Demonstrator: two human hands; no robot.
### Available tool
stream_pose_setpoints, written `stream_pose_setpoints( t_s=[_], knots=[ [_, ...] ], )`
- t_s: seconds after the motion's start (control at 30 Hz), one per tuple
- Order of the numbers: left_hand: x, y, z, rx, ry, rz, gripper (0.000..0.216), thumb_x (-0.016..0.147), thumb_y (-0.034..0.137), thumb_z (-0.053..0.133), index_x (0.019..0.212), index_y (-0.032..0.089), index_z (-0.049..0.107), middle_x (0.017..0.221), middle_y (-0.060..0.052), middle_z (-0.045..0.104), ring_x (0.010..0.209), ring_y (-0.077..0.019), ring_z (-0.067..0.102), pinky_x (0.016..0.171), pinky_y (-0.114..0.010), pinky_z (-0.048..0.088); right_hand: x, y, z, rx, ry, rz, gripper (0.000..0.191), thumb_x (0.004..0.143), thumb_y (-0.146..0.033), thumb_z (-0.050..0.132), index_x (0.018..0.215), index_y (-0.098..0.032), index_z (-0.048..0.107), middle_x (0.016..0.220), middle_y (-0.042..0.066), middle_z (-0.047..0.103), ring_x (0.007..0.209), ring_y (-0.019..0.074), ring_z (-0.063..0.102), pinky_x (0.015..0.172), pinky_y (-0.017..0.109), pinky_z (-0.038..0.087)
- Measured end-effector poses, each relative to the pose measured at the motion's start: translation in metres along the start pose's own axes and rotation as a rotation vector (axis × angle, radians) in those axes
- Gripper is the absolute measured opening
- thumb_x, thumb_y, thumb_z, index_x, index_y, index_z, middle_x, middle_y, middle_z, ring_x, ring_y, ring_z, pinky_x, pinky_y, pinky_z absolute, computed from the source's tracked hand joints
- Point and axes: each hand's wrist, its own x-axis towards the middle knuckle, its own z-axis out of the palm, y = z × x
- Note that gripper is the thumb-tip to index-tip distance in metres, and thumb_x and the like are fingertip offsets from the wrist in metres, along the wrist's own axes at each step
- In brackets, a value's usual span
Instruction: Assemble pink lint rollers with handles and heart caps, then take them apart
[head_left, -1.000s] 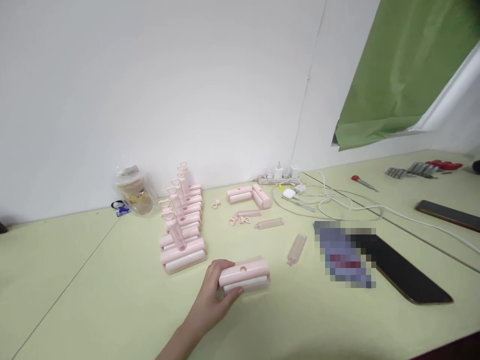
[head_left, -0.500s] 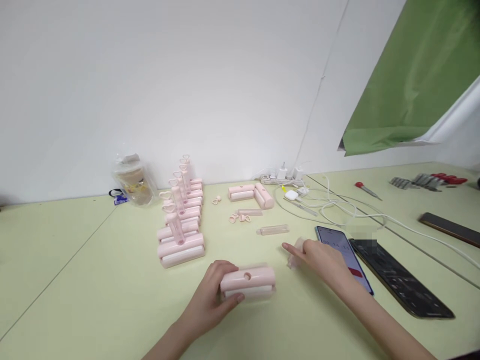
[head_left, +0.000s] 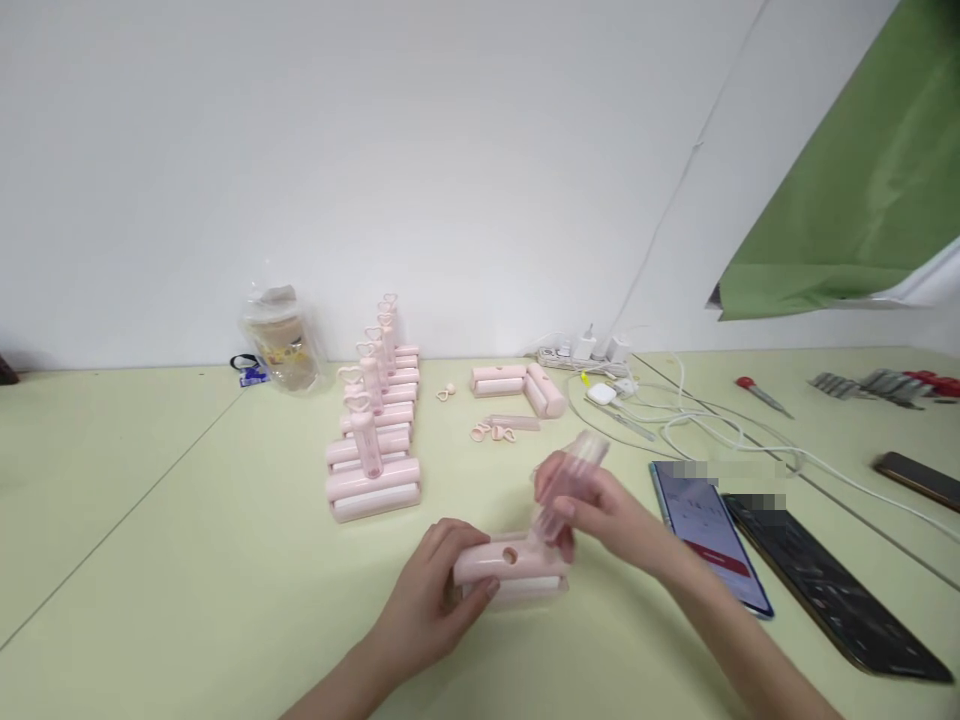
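Observation:
My left hand (head_left: 435, 590) is wrapped around the left end of a pink lint roller head (head_left: 484, 562). The head has a white roll along its underside and a round hole on top. In my right hand (head_left: 600, 505) is a clear pink handle tube (head_left: 574, 485), tilted and blurred, its lower end close to the right part of the head. Whether it touches the head I cannot tell. Left of my hands stands a row of lint rollers (head_left: 367, 440), their clear handles upright and topped with heart-shaped loops.
Behind my hands lie two pink roller heads (head_left: 499, 378), a loose handle tube (head_left: 514, 422) and several heart-loop caps (head_left: 495, 433). Two phones (head_left: 709, 535) lie to the right. White cables (head_left: 705, 430), a screwdriver (head_left: 761, 397) and a bagged cup (head_left: 285, 340) are farther back.
My right hand has moved left with a handle tube and lifted it over the roller head. The left hand keeps hold of the head. The view has shifted slightly.

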Motion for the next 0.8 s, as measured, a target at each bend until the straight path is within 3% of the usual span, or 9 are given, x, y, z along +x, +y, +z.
stream_pose_setpoints(
  t_s=[0.13, 0.23, 0.43, 0.63, 0.8],
  knots=[
    [0.0, -0.003, 0.001, -0.014, -0.002, -0.002, 0.022, 0.083, 0.024, 0.05, 0.105, 0.025, 0.049, 0.101, -0.006, 0.053, 0.096, -0.0203, 0.051, 0.08, -0.032, 0.045, 0.003, 0.012, 0.026, -0.141, 0.027, -0.081, 0.002, 0.073, -0.02, 0.054, 0.075, -0.019, 0.055, 0.076, 0.002, 0.057, 0.073, 0.016, 0.056, 0.061, 0.025, 0.047],
    [0.0, -0.004, 0.001, -0.011, -0.003, 0.002, 0.022, 0.083, 0.024, 0.051, 0.105, 0.025, 0.049, 0.101, -0.006, 0.053, 0.095, -0.0206, 0.051, 0.079, -0.032, 0.046, -0.002, 0.021, 0.035, -0.1, 0.045, -0.018, 0.01, 0.069, -0.012, 0.053, 0.074, -0.02, 0.053, 0.074, 0.0, 0.055, 0.071, 0.0145, 0.055, 0.055, 0.021, 0.046],
    [0.0, -0.004, 0.001, -0.001, -0.026, -0.019, 0.022, 0.084, 0.023, 0.049, 0.106, 0.024, 0.047, 0.103, -0.006, 0.051, 0.097, -0.0203, 0.05, 0.081, -0.033, 0.046, -0.006, 0.024, 0.042, -0.067, 0.069, -0.078, 0.011, 0.071, -0.013, 0.055, 0.078, -0.021, 0.051, 0.075, -0.001, 0.055, 0.069, 0.0129, 0.054, 0.055, 0.02, 0.046],
    [0.001, -0.005, 0.001, -0.006, -0.048, -0.023, 0.023, 0.085, 0.022, 0.048, 0.107, 0.025, 0.045, 0.104, -0.004, 0.049, 0.099, -0.0184, 0.048, 0.084, -0.032, 0.044, -0.006, 0.02, 0.041, -0.142, 0.062, -0.078, 0.009, 0.076, -0.027, 0.058, 0.076, -0.02, 0.053, 0.074, -0.001, 0.056, 0.069, 0.0133, 0.055, 0.056, 0.021, 0.045],
    [0.001, -0.005, 0.001, 0.004, -0.054, -0.031, 0.022, 0.085, 0.023, 0.048, 0.107, 0.025, 0.045, 0.103, -0.004, 0.049, 0.097, -0.0184, 0.049, 0.083, -0.032, 0.044, -0.006, 0.019, 0.043, -0.222, 0.088, -0.119, 0.016, 0.065, -0.014, 0.059, 0.077, -0.022, 0.053, 0.071, -0.002, 0.058, 0.063, 0.0136, 0.056, 0.054, 0.022, 0.045]
  ],
)
